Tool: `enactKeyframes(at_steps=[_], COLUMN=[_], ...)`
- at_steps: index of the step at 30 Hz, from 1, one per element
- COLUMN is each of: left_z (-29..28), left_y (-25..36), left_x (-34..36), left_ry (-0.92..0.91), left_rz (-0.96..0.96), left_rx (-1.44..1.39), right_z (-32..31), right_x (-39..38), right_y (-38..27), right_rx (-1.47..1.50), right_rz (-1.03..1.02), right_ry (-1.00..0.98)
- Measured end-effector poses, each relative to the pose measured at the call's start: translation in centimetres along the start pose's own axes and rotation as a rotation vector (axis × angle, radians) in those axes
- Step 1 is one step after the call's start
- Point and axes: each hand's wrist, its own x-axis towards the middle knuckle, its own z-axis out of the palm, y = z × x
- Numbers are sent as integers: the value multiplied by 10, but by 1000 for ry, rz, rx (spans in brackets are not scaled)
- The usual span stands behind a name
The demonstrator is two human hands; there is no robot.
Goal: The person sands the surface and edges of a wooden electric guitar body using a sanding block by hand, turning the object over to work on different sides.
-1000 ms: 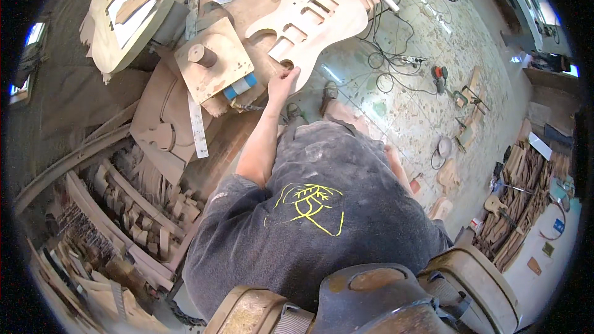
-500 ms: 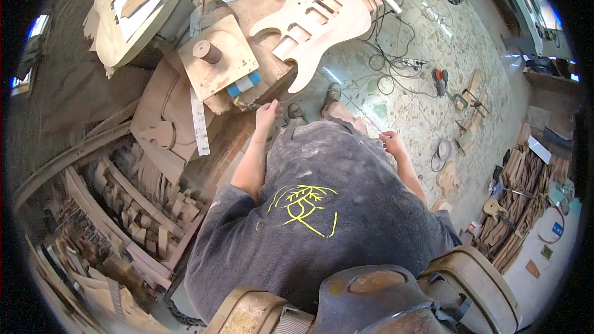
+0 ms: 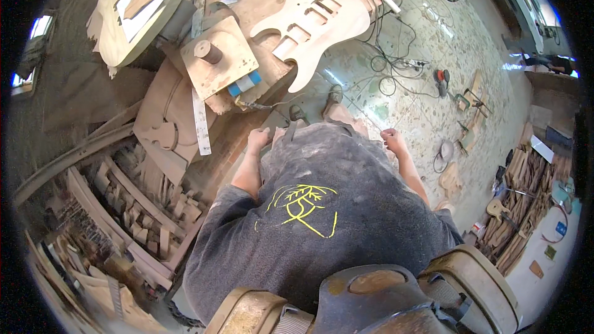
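Stands over a stained, scuffed floor [image 3: 476, 49], facing a dust-coated workbench [image 3: 272, 4], dressed in a dark grey T-shirt [image 3: 297, 176] with a yellow line drawing across it. Has just let go of a pale, unfinished electric guitar body [image 3: 346, 31], pictured lying flat on the bench, with cavities cut into its face and one horn jutting past the edge, where gripped a second ago. Left now without support from either hand, with little visible shift against the bench; judged from that to rest steadily by itself. Shares the bench with a square wooden board [image 3: 232, 34], set close by, topped with an upright wooden cylinder [image 3: 208, 52] and raised above a blue-and-white block [image 3: 243, 84]. Has drawn the left hand [image 3: 259, 139] back and down beside the T-shirt, well apart from the horn and touching nothing on the bench. Holds the right hand [image 3: 392, 140] out on the opposite side, above the floor, away from the guitar body. Shows the fingers of both hands folded loosely inward, with nothing visible in their grasp; too small in view to tell of anything tucked inside.
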Motion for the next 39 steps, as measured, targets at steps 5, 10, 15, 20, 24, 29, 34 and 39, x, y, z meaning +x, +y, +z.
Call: enactKeyframes(at_steps=[5, 10, 15, 20, 24, 29, 34, 39], left_z=[-8, -3, -3, -5, -5, -2, 4, 6], left_y=[24, 34, 33, 13, 10, 11, 8, 21], left_x=[1, -1, -6, 0, 1, 2, 1, -7], left_ry=[-77, -13, -22, -16, -22, -8, 17, 3], left_rz=[-4, 52, 35, -1, -6, -17, 36, 10], left_rx=[-22, -105, -95, -90, -87, -112, -65, -63], right_z=[7, 7, 12, 20, 23, 25, 25, 24], right_x=[-2, -7, -6, 0, 1, 2, 4, 2], right_y=[9, 16, 27, 26, 24, 24, 23, 27], right_rx=[10, -9, 20, 48, 45, 15, -6, 5], right_rz=[22, 101, 106, 67, 54, 56, 56, 39], right_ry=[-3, -40, -5, -11, -35, -29, -38, -24])
